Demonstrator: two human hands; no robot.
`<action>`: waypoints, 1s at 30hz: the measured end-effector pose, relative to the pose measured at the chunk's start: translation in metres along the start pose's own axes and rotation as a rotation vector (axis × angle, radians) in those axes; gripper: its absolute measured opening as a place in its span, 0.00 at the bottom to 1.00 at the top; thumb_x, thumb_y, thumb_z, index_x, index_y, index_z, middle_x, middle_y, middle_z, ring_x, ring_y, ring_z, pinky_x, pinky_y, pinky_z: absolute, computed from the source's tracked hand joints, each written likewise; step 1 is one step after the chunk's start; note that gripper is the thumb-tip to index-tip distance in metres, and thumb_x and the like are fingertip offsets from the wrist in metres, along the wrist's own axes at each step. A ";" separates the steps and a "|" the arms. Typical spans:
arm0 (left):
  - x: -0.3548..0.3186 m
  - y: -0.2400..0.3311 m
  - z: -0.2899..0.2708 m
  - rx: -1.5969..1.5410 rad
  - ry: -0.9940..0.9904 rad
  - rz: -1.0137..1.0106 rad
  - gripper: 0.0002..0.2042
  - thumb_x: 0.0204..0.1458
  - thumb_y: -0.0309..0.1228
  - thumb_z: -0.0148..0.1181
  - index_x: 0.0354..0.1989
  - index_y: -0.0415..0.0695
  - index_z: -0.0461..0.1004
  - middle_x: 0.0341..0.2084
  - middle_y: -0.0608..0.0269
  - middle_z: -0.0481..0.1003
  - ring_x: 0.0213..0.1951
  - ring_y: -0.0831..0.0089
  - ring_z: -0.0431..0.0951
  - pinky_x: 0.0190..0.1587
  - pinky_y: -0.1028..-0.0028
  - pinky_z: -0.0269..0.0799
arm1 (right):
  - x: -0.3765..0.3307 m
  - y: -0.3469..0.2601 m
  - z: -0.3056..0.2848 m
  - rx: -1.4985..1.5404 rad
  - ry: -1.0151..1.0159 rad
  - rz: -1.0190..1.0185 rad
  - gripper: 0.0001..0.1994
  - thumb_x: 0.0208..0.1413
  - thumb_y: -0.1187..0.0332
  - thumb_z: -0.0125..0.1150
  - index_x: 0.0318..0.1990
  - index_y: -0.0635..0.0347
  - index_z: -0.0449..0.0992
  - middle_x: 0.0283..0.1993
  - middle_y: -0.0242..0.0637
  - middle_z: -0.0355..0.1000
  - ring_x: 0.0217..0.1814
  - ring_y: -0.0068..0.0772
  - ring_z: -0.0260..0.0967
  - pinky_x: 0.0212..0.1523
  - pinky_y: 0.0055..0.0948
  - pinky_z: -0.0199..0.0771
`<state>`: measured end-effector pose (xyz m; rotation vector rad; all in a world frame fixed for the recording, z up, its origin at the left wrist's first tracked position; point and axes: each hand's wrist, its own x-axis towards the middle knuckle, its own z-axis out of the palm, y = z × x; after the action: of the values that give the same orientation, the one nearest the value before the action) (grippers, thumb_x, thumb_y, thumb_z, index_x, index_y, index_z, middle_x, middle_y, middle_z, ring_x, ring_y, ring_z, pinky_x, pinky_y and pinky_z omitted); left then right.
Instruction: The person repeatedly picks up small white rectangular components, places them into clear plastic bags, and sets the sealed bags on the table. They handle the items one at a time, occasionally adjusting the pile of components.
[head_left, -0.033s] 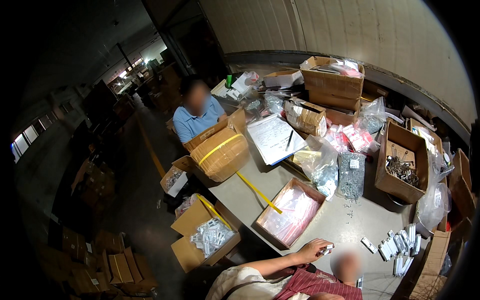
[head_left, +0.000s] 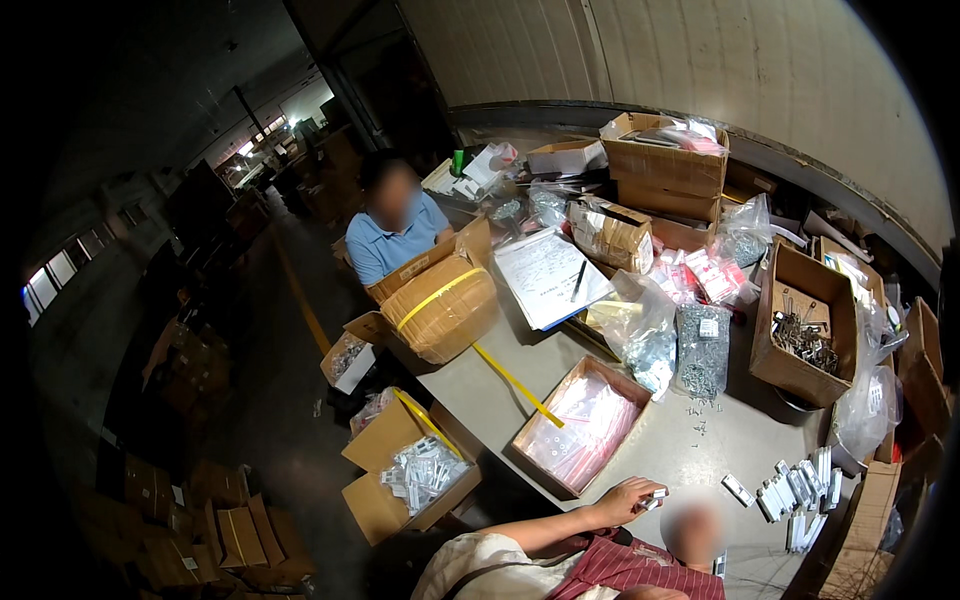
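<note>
Clock directions run from the middle of the view. At five o'clock the left hand (head_left: 628, 499) is closed around a small metal part (head_left: 654, 497), holding it above the near edge of the pale grey desk (head_left: 480, 385). A blurred round patch lies just beside it, so I cannot tell how the right hand stands, nor whether the two hands meet.

At four o'clock similar metal parts (head_left: 800, 487) lie grouped on the desk, some side by side, with loose screws (head_left: 700, 420) scattered nearer the middle. Beyond the left hand, also toward five, a shallow carton (head_left: 514, 445) holds flat pinkish plastic bags (head_left: 585, 420). At three o'clock stands a deep brown box (head_left: 838, 372) with metal pins (head_left: 803, 338) inside. Papers (head_left: 545, 270) with a pen (head_left: 579, 281) on top lie near two, and cartons (head_left: 665, 165) and clear bags crowd the desk's far side toward one and two, below a ribbed pale wall (head_left: 740, 55).

A co-worker in a blue shirt (head_left: 375, 250) sits toward ten, behind a taped carton (head_left: 445, 315). At seven, off the desk, an open carton (head_left: 370, 505) holds bagged parts (head_left: 422, 472). The dim room stretches to nine and ten, with a yellow floor line (head_left: 290, 275), bright windows (head_left: 55, 275) and stacked boxes.
</note>
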<state>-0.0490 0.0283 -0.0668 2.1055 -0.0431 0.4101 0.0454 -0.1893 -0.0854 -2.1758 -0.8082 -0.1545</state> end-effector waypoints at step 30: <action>-0.008 -0.017 0.011 0.087 0.019 0.065 0.17 0.55 0.30 0.60 0.54 0.44 0.74 0.45 0.56 0.77 0.49 0.54 0.77 0.54 0.59 0.69 | 0.072 -0.081 -0.068 0.609 -0.347 0.058 0.20 0.50 0.68 0.66 0.53 0.60 0.77 0.57 0.46 0.70 0.58 0.42 0.69 0.50 0.36 0.76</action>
<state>-0.0506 0.0270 -0.0885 2.1901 -0.0836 0.4785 0.0639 -0.1634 0.0386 -1.6567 -0.8438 0.4564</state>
